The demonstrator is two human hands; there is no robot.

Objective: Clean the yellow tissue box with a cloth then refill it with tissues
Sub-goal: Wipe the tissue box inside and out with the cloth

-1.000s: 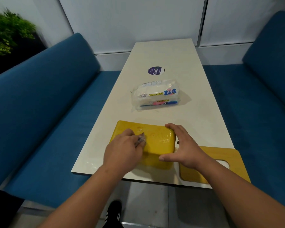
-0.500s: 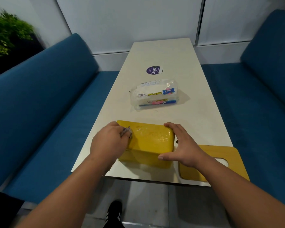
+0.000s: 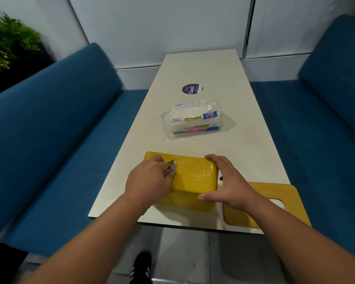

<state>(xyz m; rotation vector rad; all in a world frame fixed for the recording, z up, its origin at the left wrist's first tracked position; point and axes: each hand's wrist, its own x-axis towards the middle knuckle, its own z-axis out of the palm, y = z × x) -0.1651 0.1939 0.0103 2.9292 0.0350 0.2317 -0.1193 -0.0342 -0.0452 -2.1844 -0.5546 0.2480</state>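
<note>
The yellow tissue box lies near the front edge of the cream table, its flat solid face up. My left hand presses a small grey cloth onto the left part of that face; most of the cloth is hidden under the fingers. My right hand clasps the box's right end, thumb on the near side and fingers over the far corner. A clear plastic pack of white tissues lies farther back on the table.
The box's yellow lid with an oval slot lies flat at the table's front right corner. A round purple sticker marks the table's middle. Blue benches flank both sides. A plant stands far left.
My left hand with the cloth slid left across the box's top, then came back a little to the right. My right hand has stayed on the box's right end.
</note>
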